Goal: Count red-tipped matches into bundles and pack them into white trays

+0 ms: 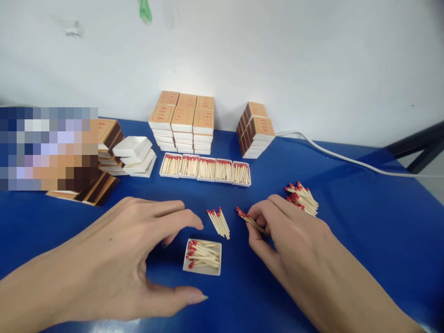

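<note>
My left hand (pixel 138 259) is held apart at thumb and fingers, empty, beside a white matchbox tray (pixel 204 272). Inside that tray lies a loose layer of red-headed matches (pixel 204 253), heads toward the left. Between the fingertips of my right hand (pixel 287 240) a few matches (pixel 250 220) are pinched, their red heads pointing up and left. A small bunch of matches (pixel 218 223) rests on the blue table between my hands, just behind the tray. Partly hidden behind my right hand is a larger pile of matches (pixel 305 199).
Several trays full of matches (pixel 207 169) stand in a row. Behind them are stacked matchboxes (pixel 182 115), with a smaller stack (pixel 255 129) to the right. White empty trays (pixel 135 155) and matchbox sleeves (pixel 99 187) sit at left. A white cable (pixel 333 155) runs along the wall.
</note>
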`<action>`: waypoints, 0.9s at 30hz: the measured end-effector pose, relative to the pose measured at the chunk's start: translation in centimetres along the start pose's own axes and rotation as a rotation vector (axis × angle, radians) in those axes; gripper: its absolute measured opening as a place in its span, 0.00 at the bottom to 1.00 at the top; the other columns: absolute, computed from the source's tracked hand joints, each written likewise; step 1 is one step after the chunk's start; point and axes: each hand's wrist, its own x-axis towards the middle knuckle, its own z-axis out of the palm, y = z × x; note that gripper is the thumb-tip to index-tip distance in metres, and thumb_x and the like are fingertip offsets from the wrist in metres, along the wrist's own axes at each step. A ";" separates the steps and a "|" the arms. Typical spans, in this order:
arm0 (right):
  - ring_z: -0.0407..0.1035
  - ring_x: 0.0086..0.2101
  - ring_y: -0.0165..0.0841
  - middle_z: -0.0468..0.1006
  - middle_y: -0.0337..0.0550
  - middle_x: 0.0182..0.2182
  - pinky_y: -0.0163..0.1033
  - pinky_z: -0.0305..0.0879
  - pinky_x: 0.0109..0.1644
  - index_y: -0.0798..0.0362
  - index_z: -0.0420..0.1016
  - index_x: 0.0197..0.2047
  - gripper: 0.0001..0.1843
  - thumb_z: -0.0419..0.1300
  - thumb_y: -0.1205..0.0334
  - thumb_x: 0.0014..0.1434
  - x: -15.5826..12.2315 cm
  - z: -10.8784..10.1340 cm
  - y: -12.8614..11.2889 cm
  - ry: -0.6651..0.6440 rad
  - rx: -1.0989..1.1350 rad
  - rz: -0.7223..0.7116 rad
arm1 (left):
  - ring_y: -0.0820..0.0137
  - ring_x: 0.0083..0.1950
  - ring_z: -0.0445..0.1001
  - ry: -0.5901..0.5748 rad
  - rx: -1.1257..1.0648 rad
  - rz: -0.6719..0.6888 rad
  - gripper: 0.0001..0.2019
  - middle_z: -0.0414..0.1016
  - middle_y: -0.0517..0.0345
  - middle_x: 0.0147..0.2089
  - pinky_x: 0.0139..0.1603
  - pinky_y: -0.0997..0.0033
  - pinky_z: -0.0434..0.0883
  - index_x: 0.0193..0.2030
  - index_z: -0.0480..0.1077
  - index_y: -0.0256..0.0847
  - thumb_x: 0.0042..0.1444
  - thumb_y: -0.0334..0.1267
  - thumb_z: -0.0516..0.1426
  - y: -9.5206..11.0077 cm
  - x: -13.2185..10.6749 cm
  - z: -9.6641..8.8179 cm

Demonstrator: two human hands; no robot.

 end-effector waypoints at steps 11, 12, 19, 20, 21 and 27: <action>0.78 0.31 0.34 0.84 0.38 0.35 0.41 0.75 0.37 0.44 0.80 0.41 0.10 0.65 0.69 0.74 0.8 -1.5 -1.2 0.061 0.258 0.019 | 0.80 0.27 0.71 -0.068 -0.144 -0.084 0.05 0.79 0.70 0.38 0.26 0.71 0.64 0.48 0.77 0.48 0.70 0.43 0.65 0.3 -0.1 0.6; 0.79 0.31 0.32 0.85 0.36 0.36 0.39 0.75 0.36 0.44 0.81 0.44 0.10 0.65 0.71 0.73 0.8 -1.7 -1.5 0.056 0.340 0.012 | 0.79 0.27 0.72 -0.063 -0.152 -0.075 0.05 0.78 0.70 0.38 0.27 0.70 0.65 0.48 0.77 0.48 0.70 0.42 0.67 0.3 -0.1 0.8; 0.80 0.34 0.24 0.84 0.34 0.39 0.29 0.75 0.37 0.49 0.81 0.45 0.11 0.64 0.76 0.69 -0.2 0.3 -3.5 -0.043 0.677 -0.100 | 0.76 0.30 0.71 -0.012 -0.153 -0.039 0.11 0.78 0.70 0.41 0.31 0.66 0.64 0.47 0.70 0.49 0.71 0.42 0.69 0.6 -0.2 2.0; 0.79 0.34 0.24 0.83 0.35 0.39 0.28 0.74 0.37 0.50 0.81 0.45 0.11 0.64 0.76 0.69 -0.3 0.8 -3.6 -0.024 0.684 -0.104 | 0.76 0.30 0.70 -0.008 -0.154 -0.045 0.11 0.78 0.71 0.40 0.31 0.66 0.64 0.47 0.70 0.49 0.70 0.41 0.69 0.6 -0.3 2.1; 0.78 0.33 0.23 0.83 0.35 0.39 0.28 0.73 0.36 0.50 0.82 0.45 0.10 0.64 0.75 0.69 -0.4 1.3 -3.6 -0.023 0.692 -0.126 | 0.76 0.29 0.69 -0.007 -0.161 -0.048 0.12 0.77 0.71 0.40 0.30 0.67 0.64 0.47 0.70 0.49 0.69 0.40 0.69 0.6 -0.3 2.1; 0.80 0.39 0.28 0.84 0.38 0.41 0.32 0.75 0.40 0.51 0.82 0.44 0.10 0.63 0.76 0.69 -0.2 1.3 -3.4 -0.065 0.623 -0.152 | 0.77 0.30 0.66 0.014 -0.193 -0.024 0.11 0.75 0.71 0.40 0.29 0.68 0.61 0.49 0.71 0.50 0.68 0.37 0.69 0.7 -0.3 1.9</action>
